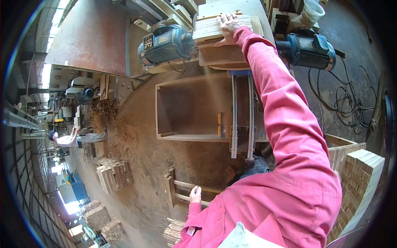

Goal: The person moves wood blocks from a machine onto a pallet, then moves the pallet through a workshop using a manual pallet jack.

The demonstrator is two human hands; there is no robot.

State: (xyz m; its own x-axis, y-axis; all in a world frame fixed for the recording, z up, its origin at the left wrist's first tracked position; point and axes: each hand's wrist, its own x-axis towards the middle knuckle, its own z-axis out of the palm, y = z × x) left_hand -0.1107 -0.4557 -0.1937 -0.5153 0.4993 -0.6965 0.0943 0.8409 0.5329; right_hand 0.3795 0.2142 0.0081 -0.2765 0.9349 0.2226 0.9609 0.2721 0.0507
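My right hand (228,29) reaches far forward and lies on a row of pale wood strips (205,29) on the machine table (221,7). Its fingers are spread over the top of the strips, and the thumb reaches toward their near edge. Low down, close to my body, my left hand (195,194) is closed with the fingers curled; nothing shows in it. Beside this hand are the bars of a low wooden frame (170,190). Sawdust hangs in the air below the machine table.
Blue motors flank the machine, one left (167,44) and one right (310,51). Below stand a wooden box (188,137) and two metal rods (234,120). Cables (345,97) lie on the right floor. Wood stacks (359,182) stand nearby. Another person (70,139) works at far left.
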